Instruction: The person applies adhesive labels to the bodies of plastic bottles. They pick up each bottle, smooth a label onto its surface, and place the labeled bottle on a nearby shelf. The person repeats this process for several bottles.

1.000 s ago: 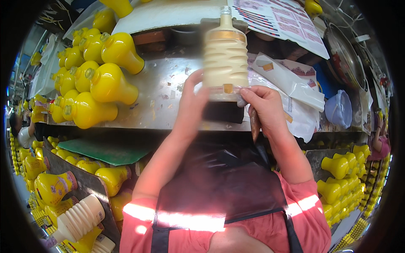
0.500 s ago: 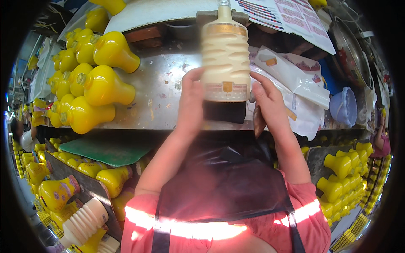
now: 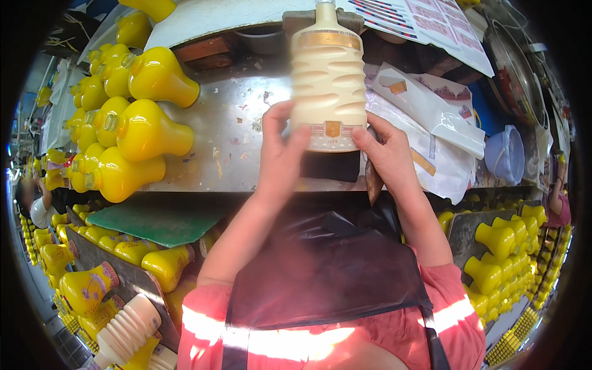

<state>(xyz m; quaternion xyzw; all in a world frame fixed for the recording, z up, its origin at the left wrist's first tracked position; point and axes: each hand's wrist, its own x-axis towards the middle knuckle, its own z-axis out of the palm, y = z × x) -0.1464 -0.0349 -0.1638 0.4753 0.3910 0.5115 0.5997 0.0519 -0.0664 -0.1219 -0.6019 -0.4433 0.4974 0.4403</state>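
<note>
A cream ribbed bottle (image 3: 328, 83) lies with its neck pointing away from me. Its shoulder end is at a grey notched block (image 3: 299, 23). A gold band runs around the shoulder, and a printed strip with a gold emblem sits near the base. My left hand (image 3: 280, 139) grips the left side by the base, thumb on the front face. From the right, my right hand (image 3: 390, 151) grips the base, its thumb at the end of the printed strip. A brown pointed flat piece (image 3: 373, 182) shows under my right hand; its upper part is hidden. Black cloth (image 3: 330, 166) lies beneath the base.
Yellow vases (image 3: 151, 129) lie stacked on the metal table (image 3: 228, 142) to the left. Decal sheets (image 3: 425, 123) and a pale blue bucket (image 3: 504, 154) are on the right. Below the table edge are a green board (image 3: 154, 219) and racks of yellow vases (image 3: 496, 240).
My left thumb has come over onto the bottle's front, and my right thumb now presses near the printed strip. The bottle has shifted or turned very slightly.
</note>
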